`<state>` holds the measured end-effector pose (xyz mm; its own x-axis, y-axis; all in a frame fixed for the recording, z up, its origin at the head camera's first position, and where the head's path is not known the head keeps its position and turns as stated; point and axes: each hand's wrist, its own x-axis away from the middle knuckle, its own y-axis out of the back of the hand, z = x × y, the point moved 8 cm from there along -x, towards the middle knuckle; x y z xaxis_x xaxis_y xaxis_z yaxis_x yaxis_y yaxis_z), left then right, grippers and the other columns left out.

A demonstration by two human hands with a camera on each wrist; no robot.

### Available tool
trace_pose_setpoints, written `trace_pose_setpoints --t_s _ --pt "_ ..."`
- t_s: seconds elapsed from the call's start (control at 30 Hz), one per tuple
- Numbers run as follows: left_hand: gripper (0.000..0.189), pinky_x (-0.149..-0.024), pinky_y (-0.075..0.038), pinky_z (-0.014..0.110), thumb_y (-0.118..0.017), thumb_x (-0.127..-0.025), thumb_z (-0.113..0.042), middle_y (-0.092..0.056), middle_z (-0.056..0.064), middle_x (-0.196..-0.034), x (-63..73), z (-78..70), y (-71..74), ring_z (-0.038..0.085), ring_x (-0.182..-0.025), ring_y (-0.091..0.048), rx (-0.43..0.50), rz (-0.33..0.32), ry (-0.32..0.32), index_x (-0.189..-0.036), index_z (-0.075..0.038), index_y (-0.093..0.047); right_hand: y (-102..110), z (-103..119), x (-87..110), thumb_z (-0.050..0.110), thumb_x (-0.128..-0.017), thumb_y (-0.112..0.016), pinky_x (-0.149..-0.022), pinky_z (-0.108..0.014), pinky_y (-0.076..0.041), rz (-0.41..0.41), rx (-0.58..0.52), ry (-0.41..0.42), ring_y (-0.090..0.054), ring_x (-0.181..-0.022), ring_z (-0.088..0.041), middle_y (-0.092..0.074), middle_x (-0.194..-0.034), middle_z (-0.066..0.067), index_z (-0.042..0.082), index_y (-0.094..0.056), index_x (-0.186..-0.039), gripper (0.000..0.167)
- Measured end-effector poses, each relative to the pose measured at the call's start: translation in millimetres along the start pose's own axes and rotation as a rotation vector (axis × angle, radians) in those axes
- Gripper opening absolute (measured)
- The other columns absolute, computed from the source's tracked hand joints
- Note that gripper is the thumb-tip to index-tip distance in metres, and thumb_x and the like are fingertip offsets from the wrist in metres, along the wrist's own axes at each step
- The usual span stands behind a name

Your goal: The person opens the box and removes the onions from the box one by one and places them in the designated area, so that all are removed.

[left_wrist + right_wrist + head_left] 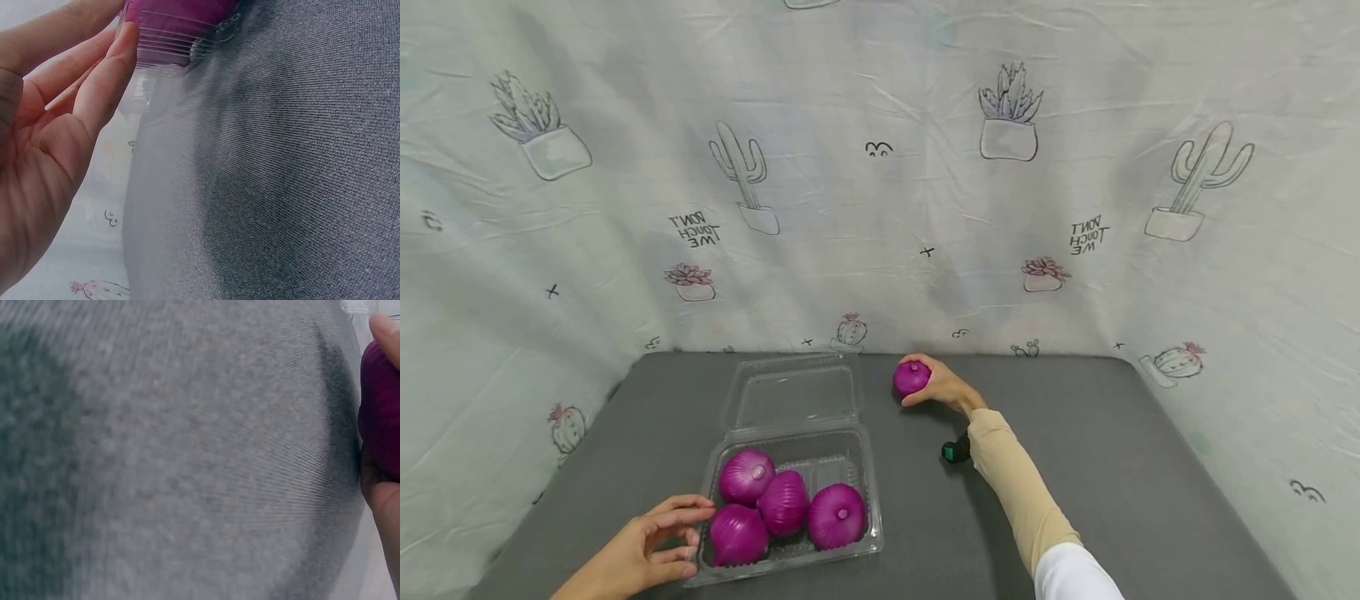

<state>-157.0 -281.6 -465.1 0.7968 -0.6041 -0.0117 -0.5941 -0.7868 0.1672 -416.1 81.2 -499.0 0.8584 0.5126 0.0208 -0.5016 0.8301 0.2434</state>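
My right hand (942, 387) grips a red onion (912, 377) toward the back of the table, fingers and thumb around its sides. That onion (381, 412) shows at the right edge of the right wrist view, close over the grey cloth. My left hand (651, 546) rests against the left side of a clear plastic clamshell box (874, 508), its fingers fairly straight and their tips at the wall. In the left wrist view, fingertips (128, 37) touch the ridged plastic. Inside the box sit several red onions (837, 515), mostly along the left and front; its lid (797, 396) lies folded back.
A small black object with a green face (955, 451) is by the right forearm. The grey table (1120, 500) extends to the right. A pale curtain (880, 208) printed with cacti hangs behind and at both sides.
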Motion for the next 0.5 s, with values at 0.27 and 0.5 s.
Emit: trace_pose_setpoints --t_s 0.27,0.5 --pt "0.039 -0.082 -0.05 0.024 -0.055 -0.093 0.004 -0.045 -0.023 -0.133 -3.0 -2.3 -1.7 0.009 -0.095 -0.052 0.01 0.006 0.028 -0.131 0.013 -0.048 1.3 0.2 0.5 -0.008 -0.068 -0.082 -0.089 -0.036 -0.047 -0.011 0.034 0.026 -0.05 -0.113 -0.03 -0.049 -0.128 -0.02 -0.003 -0.046 -0.134 0.076" --pt "0.038 -0.084 -0.049 0.023 -0.052 -0.094 0.005 -0.047 -0.023 -0.132 2.6 1.6 -0.9 0.006 -0.099 -0.053 0.067 0.001 0.063 -0.132 0.01 -0.048 -2.6 -0.2 -0.8 -0.006 -0.067 -0.083 -0.089 -0.037 -0.048 -0.029 0.079 0.034 -0.05 -0.115 -0.031 -0.05 -0.13 -0.019 -0.002 -0.044 -0.137 0.08"
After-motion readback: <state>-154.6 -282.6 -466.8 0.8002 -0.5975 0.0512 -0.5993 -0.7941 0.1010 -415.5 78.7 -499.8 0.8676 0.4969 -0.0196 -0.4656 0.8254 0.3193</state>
